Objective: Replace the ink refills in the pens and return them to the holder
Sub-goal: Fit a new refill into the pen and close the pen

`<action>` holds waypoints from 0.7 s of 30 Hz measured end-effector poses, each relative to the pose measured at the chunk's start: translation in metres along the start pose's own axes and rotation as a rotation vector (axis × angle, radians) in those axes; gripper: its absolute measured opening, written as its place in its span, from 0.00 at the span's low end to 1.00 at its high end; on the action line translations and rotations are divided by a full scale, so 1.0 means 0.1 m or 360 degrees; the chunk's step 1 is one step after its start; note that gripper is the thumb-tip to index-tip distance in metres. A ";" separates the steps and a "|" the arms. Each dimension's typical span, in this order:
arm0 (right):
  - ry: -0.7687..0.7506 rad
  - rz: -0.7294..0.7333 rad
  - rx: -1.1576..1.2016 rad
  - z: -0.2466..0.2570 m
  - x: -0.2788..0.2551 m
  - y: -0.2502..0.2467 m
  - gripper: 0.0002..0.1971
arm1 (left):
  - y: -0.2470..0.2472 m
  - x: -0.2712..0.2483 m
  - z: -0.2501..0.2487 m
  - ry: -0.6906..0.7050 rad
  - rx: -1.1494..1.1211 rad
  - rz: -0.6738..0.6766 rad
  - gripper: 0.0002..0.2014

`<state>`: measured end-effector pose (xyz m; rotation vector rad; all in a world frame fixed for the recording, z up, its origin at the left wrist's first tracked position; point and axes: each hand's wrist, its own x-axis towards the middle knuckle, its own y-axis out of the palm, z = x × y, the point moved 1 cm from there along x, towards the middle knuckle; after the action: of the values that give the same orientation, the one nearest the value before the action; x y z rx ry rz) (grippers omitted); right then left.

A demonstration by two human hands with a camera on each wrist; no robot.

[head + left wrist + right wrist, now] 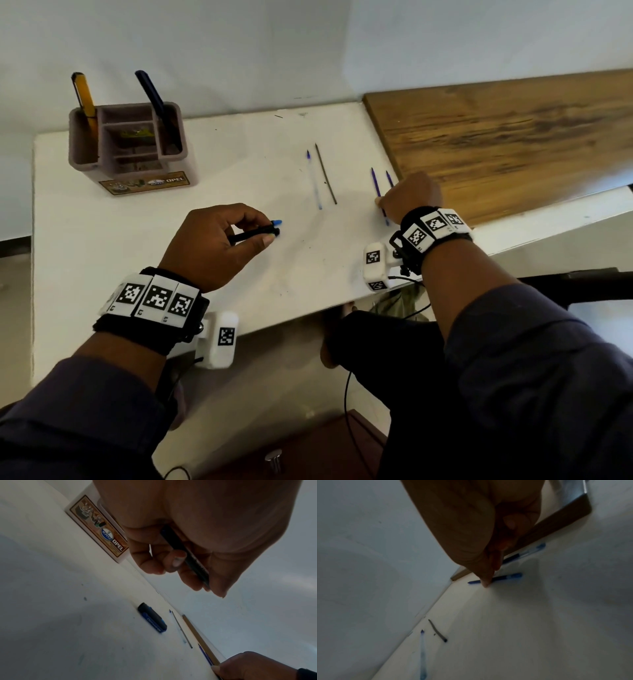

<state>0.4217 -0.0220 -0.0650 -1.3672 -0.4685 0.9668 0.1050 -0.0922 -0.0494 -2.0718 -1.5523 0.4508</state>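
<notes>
A: Head view, hands first. What is the left hand (212, 246) doing?

B: It is grasping a dark pen barrel (253, 234), fingers curled round it and thumb along its side. The barrel lies nearly level, pointing toward 3 o'clock.

A: And that blue bit at its end?

B: A short blue-and-black pen piece (152, 618) lies on the bench (137, 233), just beyond the fingertips; the left wrist view shows it apart from the hand.

A: The right hand (411, 197)?

B: Lowered onto the bench at about 3 o'clock from the left one. Its fingertips (486, 583) press on a blue refill (506, 577) lying flat. Whether they actually pinch it, I cannot tell.

A: Any other refills?

B: A second blue refill (524, 553) lies just beside the first, against the edge of the wooden board (513, 137). Toward 12 o'clock from the left hand lie a clear refill with a blue tip (314, 180) and a thin dark refill (325, 173), side by side.

A: The holder?

B: The mauve holder (133, 164) stands at 10 o'clock, far left of the bench. A yellow pen (85, 97) leans in its left compartment, a dark blue pen (157, 106) in its right one.
</notes>
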 end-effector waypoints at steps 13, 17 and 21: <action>-0.0064 0.0198 -0.0001 0.15 -0.20 -0.07 0.05 | -0.01 0.02 0.06 -0.0032 -0.0016 -0.0007 0.07; -0.0273 0.0214 0.0294 0.38 -0.36 -0.21 0.14 | -0.08 0.03 0.06 -0.0027 -0.0010 -0.0053 0.06; -0.0139 0.0668 0.1619 0.70 -0.88 -0.18 0.08 | -0.21 0.02 0.08 -0.0074 -0.0035 -0.0117 0.05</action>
<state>0.3243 -0.0489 -0.0126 -0.4883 0.2692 1.3451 0.0851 -0.0841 -0.0435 -2.0267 -1.6613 0.4599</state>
